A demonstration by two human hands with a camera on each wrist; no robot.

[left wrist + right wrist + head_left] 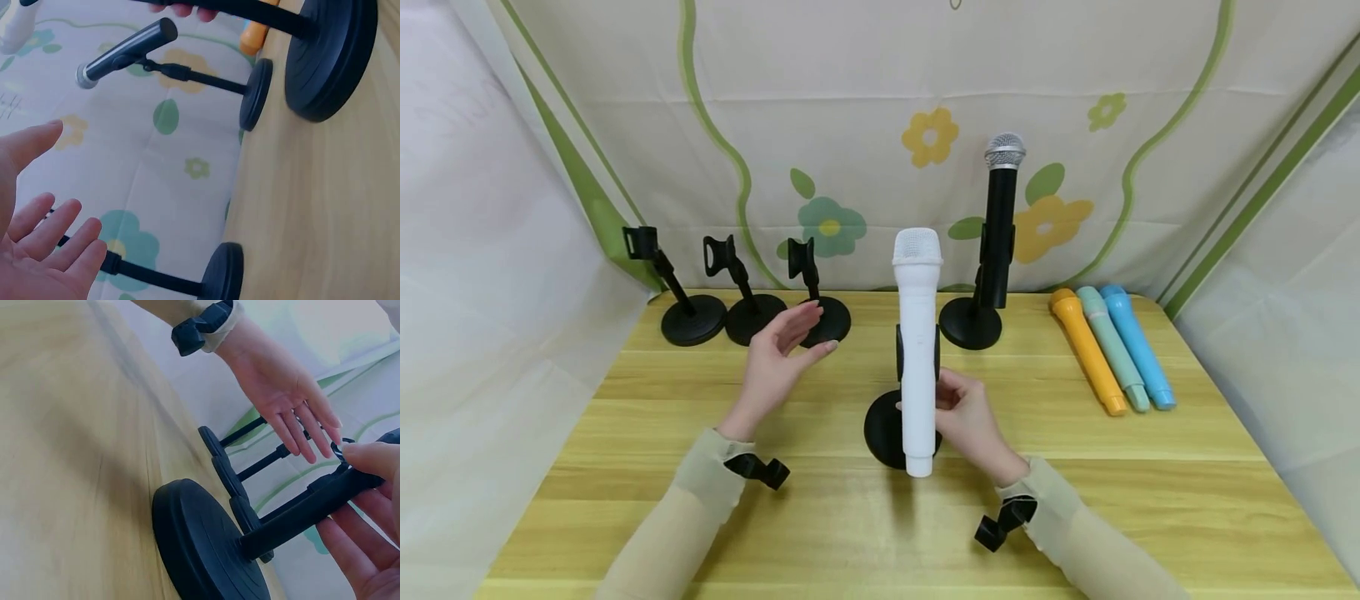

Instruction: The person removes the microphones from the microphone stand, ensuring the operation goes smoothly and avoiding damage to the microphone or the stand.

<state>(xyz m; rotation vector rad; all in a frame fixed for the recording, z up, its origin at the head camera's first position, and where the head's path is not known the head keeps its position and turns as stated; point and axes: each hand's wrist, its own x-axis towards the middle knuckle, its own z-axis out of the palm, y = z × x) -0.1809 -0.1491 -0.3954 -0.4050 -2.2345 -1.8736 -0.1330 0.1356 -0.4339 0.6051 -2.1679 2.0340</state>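
A white microphone (918, 350) sits in the clip of a black desk stand (206, 544) at the middle of the table, its mesh head upward. My right hand (972, 421) grips the post of this stand below the clip, thumb on one side and fingers on the other, partly hidden behind the microphone in the head view. To the left, my left hand (775, 354) is held in the air with fingers extended and thumb apart, nothing in it. In the left wrist view, the left palm (44, 269) shows bare.
Three bare black stands (694, 320) line the back left. Behind the white microphone, a black microphone (1000, 225) stands in another stand (970, 325). Orange (1090, 354), green (1112, 348) and blue microphones (1138, 346) lie at the right. A flowered curtain (865, 133) hangs behind the table.
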